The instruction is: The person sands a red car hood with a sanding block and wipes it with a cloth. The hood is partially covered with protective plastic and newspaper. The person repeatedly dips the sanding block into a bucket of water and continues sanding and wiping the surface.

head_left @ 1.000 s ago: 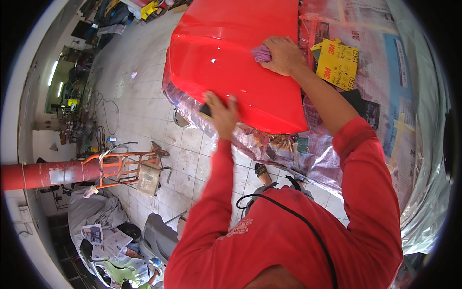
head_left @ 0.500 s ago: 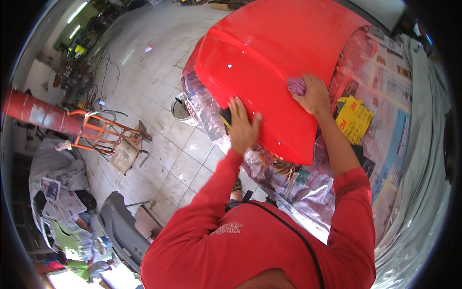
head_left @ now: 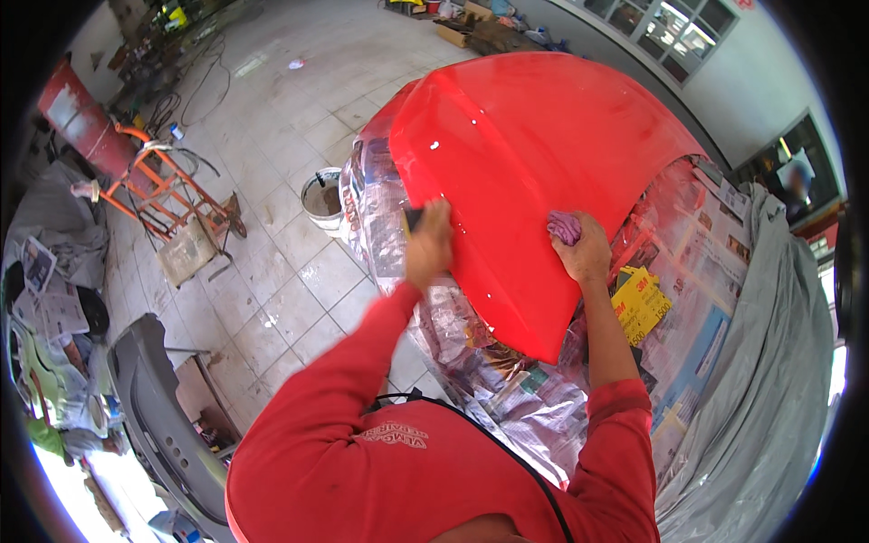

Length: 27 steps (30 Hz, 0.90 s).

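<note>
A red car hood [head_left: 516, 181] spreads in front of me, with small pale spots along its left ridge. My left hand [head_left: 429, 249], smeared by motion, is at the hood's left edge. It holds a small dark piece with a yellow edge, which looks like sandpaper [head_left: 412, 220]. Most of that piece is hidden behind the fingers. Over the right part of the hood, my right hand [head_left: 586, 253] is closed around a crumpled purple cloth [head_left: 563, 226]. Yellow sandpaper sheets [head_left: 641, 303] lie just right of my right forearm.
Newspaper and plastic film [head_left: 697, 262] cover the car around the hood. A grey cover [head_left: 760, 362] hangs at the right. On the tiled floor stand a white bucket [head_left: 324, 217] of murky liquid and an orange hand truck [head_left: 163, 199]. A grey bumper-like panel [head_left: 163, 416] is at lower left.
My left hand has gone from lying stretched on the hood to gripping the dark piece at its left edge. The right hand keeps the cloth. The whole view has shifted.
</note>
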Each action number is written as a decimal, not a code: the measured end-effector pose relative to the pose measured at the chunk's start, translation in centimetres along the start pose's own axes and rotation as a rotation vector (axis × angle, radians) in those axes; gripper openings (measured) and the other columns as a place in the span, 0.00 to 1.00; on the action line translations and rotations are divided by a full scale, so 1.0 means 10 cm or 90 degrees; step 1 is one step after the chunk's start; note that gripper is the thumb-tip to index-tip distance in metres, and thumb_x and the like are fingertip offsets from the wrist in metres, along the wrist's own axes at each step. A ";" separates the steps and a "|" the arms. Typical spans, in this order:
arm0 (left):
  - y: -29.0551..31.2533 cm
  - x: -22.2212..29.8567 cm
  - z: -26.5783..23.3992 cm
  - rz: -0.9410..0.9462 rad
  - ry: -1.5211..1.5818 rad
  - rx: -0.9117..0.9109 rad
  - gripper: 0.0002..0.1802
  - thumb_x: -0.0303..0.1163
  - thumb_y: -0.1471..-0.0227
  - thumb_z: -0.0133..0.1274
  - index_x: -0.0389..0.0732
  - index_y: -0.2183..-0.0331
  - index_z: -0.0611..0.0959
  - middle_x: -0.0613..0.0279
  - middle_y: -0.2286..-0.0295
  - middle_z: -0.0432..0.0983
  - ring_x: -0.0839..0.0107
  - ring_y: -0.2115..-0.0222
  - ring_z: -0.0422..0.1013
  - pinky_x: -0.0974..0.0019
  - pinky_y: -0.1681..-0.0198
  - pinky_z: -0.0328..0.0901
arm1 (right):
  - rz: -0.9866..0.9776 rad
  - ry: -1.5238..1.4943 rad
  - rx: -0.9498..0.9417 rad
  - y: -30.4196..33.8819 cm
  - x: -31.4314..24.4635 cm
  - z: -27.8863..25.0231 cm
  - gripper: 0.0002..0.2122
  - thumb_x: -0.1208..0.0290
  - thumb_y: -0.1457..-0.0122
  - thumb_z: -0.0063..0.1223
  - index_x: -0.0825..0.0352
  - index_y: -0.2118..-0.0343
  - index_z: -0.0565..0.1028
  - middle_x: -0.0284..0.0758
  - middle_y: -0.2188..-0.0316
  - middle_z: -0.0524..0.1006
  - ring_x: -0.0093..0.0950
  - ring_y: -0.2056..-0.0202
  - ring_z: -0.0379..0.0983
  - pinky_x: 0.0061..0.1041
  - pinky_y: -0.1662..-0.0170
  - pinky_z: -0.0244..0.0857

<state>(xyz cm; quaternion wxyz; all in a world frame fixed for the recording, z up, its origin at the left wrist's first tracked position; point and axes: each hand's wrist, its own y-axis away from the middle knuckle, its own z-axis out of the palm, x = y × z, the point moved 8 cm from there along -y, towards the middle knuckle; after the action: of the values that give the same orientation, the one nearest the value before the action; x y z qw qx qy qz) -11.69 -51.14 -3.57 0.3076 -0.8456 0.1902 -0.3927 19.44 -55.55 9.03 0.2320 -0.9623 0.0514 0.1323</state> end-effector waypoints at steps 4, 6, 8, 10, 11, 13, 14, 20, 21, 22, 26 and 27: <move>0.49 0.66 -0.02 -0.124 -0.015 -0.189 0.50 0.54 0.34 0.53 0.27 0.28 0.55 0.28 0.30 0.52 0.35 0.28 0.50 0.48 0.27 0.55 | 0.008 0.022 -0.006 0.10 0.14 0.01 0.25 0.56 0.51 0.71 0.61 0.50 0.79 0.39 0.52 0.82 0.45 0.48 0.77 0.43 0.44 0.72; 0.16 0.29 0.02 -0.189 0.020 -0.144 0.55 0.60 0.35 0.52 0.24 0.29 0.55 0.25 0.31 0.53 0.34 0.28 0.50 0.47 0.27 0.53 | -0.021 -0.001 -0.013 0.05 0.19 0.08 0.26 0.56 0.51 0.71 0.62 0.50 0.79 0.39 0.52 0.82 0.45 0.49 0.78 0.43 0.44 0.72; -0.20 -0.06 0.05 -0.254 0.009 -0.128 0.55 0.61 0.34 0.52 0.22 0.30 0.55 0.23 0.31 0.53 0.32 0.29 0.50 0.45 0.27 0.53 | -0.030 -0.009 -0.014 0.02 0.13 0.13 0.26 0.55 0.50 0.71 0.62 0.50 0.79 0.39 0.52 0.82 0.45 0.49 0.78 0.43 0.44 0.72; -0.10 0.05 0.10 -0.288 0.009 -0.140 0.56 0.61 0.34 0.51 0.21 0.30 0.53 0.22 0.31 0.51 0.31 0.28 0.49 0.45 0.27 0.53 | -0.017 0.005 -0.011 0.02 0.10 0.11 0.26 0.55 0.50 0.71 0.64 0.50 0.79 0.40 0.52 0.82 0.46 0.49 0.78 0.43 0.44 0.72; 0.07 0.31 0.14 -0.286 0.013 -0.158 0.57 0.61 0.34 0.51 0.21 0.29 0.52 0.21 0.31 0.49 0.31 0.28 0.47 0.46 0.27 0.52 | -0.020 0.001 -0.006 0.06 0.13 0.09 0.26 0.55 0.50 0.71 0.64 0.51 0.79 0.41 0.52 0.82 0.46 0.49 0.78 0.43 0.43 0.72; 0.29 0.57 0.17 -0.251 -0.001 -0.172 0.58 0.62 0.34 0.51 0.21 0.29 0.50 0.20 0.30 0.47 0.30 0.28 0.45 0.45 0.26 0.51 | -0.029 -0.014 0.014 0.07 0.17 0.02 0.26 0.55 0.49 0.71 0.65 0.51 0.80 0.42 0.52 0.82 0.46 0.49 0.78 0.43 0.43 0.72; 0.38 0.61 0.20 -0.222 -0.021 -0.171 0.58 0.62 0.34 0.51 0.21 0.29 0.49 0.20 0.30 0.46 0.30 0.28 0.45 0.45 0.26 0.51 | -0.027 -0.012 0.006 0.01 0.17 0.04 0.26 0.55 0.49 0.71 0.65 0.50 0.80 0.42 0.51 0.82 0.46 0.48 0.78 0.43 0.43 0.72; -0.10 0.10 0.02 -0.380 -0.005 -0.118 0.62 0.70 0.37 0.47 0.22 0.29 0.52 0.20 0.31 0.48 0.29 0.29 0.48 0.44 0.26 0.50 | -0.021 -0.043 -0.057 -0.03 0.05 0.22 0.29 0.54 0.47 0.71 0.66 0.46 0.79 0.43 0.47 0.82 0.46 0.45 0.77 0.43 0.41 0.71; -0.02 0.15 0.10 -0.361 -0.076 -0.119 0.63 0.72 0.37 0.46 0.23 0.29 0.52 0.21 0.31 0.48 0.29 0.29 0.49 0.45 0.27 0.52 | -0.035 -0.071 -0.083 -0.05 0.14 0.28 0.29 0.54 0.47 0.72 0.65 0.44 0.79 0.44 0.46 0.81 0.46 0.44 0.77 0.43 0.40 0.71; 0.08 0.50 0.15 -0.384 -0.046 -0.152 0.64 0.72 0.38 0.47 0.22 0.29 0.52 0.23 0.30 0.49 0.32 0.28 0.49 0.46 0.26 0.52 | -0.034 -0.057 -0.079 -0.02 0.50 0.34 0.30 0.54 0.46 0.72 0.66 0.43 0.78 0.45 0.45 0.80 0.46 0.43 0.76 0.42 0.39 0.70; 0.57 0.91 0.16 -0.281 0.033 -0.166 0.63 0.70 0.38 0.49 0.21 0.29 0.51 0.25 0.30 0.50 0.36 0.27 0.49 0.48 0.25 0.50 | -0.025 -0.066 -0.088 0.03 0.56 0.29 0.23 0.60 0.38 0.68 0.68 0.44 0.79 0.43 0.48 0.82 0.40 0.47 0.80 0.37 0.42 0.71; 0.51 0.80 0.14 -0.270 0.039 -0.147 0.62 0.68 0.37 0.49 0.21 0.29 0.52 0.24 0.30 0.50 0.36 0.27 0.49 0.48 0.25 0.51 | -0.024 -0.086 -0.109 0.01 0.56 0.37 0.23 0.61 0.38 0.67 0.68 0.44 0.78 0.43 0.47 0.83 0.39 0.47 0.80 0.37 0.42 0.71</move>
<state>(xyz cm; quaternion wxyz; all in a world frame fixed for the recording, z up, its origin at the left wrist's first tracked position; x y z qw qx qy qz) -6.06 -58.92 -3.31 0.1135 -0.8840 0.0616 -0.4493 23.91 -54.16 4.28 0.1546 -0.9682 0.0062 0.1964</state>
